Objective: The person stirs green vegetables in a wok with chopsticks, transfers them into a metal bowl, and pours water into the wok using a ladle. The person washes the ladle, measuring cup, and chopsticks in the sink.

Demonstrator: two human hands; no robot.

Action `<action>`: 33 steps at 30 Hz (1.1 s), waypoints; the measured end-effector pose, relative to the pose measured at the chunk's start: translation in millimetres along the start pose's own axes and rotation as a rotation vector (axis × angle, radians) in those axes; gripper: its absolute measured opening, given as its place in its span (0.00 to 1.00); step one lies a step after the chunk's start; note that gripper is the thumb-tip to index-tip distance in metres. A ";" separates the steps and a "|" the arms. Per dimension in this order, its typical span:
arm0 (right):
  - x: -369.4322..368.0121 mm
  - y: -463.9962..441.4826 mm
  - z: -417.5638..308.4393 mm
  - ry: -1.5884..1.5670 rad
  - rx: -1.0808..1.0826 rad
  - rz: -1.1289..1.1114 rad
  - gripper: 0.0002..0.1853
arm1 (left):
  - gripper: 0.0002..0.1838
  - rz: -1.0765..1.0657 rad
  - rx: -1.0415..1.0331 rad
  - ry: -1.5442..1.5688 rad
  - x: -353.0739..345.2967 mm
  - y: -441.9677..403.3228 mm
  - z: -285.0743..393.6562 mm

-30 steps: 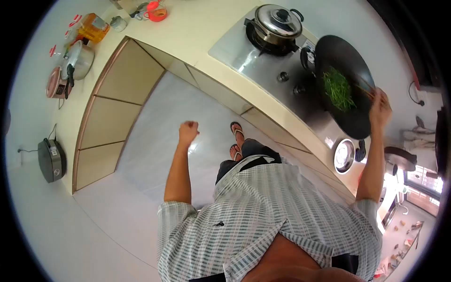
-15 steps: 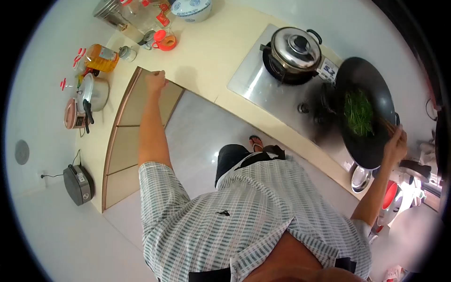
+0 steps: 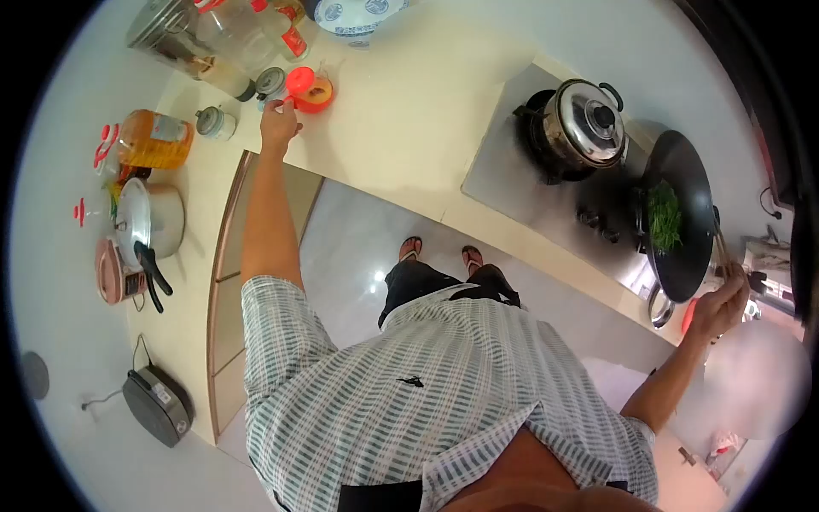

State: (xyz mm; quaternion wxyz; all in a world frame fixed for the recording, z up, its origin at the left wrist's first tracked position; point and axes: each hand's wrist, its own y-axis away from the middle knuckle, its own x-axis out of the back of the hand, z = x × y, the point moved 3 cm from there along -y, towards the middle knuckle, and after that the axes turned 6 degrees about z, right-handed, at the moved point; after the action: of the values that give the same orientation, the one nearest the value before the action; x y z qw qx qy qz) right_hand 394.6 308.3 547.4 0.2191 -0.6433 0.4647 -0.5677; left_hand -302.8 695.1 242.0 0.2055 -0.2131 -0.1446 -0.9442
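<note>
On the left of the counter, my left hand (image 3: 280,128) is at a small red seasoning jar (image 3: 315,96) with a red lid. Its fingers are closed at the jar's side handle, and the jar rests on the counter. Beside it stand a grey-lidded jar (image 3: 271,83) and another small glass jar (image 3: 216,124). At the far right, my right hand (image 3: 719,303) grips wooden chopsticks (image 3: 722,241), held at the rim of a black wok (image 3: 688,269). Green cut vegetables (image 3: 664,216) lie in the wok.
A lidded steel pot (image 3: 584,124) occupies the other burner of the stove (image 3: 503,166). An oil bottle (image 3: 155,141), a pressure cooker (image 3: 158,218) and a dark appliance (image 3: 159,405) line the left counter. A blue-and-white bowl (image 3: 358,15) sits at the back.
My left hand has moved from the counter's edge to the red seasoning jar. The right hand still holds the chopsticks by the wok. The view has shifted, bringing both feet into sight.
</note>
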 end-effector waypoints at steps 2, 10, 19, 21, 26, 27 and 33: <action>0.2 12.5 -28.3 -0.056 0.080 -0.031 0.14 | 0.22 -0.104 0.031 0.036 -1.9 -1.5 -10.7; 18.6 41.8 -120.3 0.071 0.284 -0.063 0.12 | 0.15 -0.351 0.080 0.284 -15.1 3.6 -25.6; 55.8 122.6 -112.9 -0.113 -0.086 -0.171 0.10 | 0.17 -0.408 -0.086 0.270 -47.2 211.2 21.5; 52.7 134.8 -124.5 0.015 0.032 -0.331 0.10 | 0.17 -0.515 -0.125 0.279 -66.8 269.1 34.8; 50.8 179.4 -134.0 -0.135 -0.203 -0.472 0.16 | 0.17 -0.850 -0.302 0.174 -104.9 418.6 47.3; 49.5 187.6 -127.8 -0.142 -0.253 -0.486 0.18 | 0.17 -0.897 -0.380 0.148 -112.6 442.0 57.2; 107.2 256.6 -73.3 -0.089 -0.462 -0.568 0.29 | 0.10 -1.009 -0.802 0.143 -138.5 599.0 49.5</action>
State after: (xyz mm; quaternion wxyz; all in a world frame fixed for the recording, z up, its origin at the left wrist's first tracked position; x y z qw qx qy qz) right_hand 228.4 114.3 415.2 -0.0781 -0.8032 0.3735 -0.4574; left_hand 97.7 234.8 332.0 -0.3496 -0.1157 0.1509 -0.9174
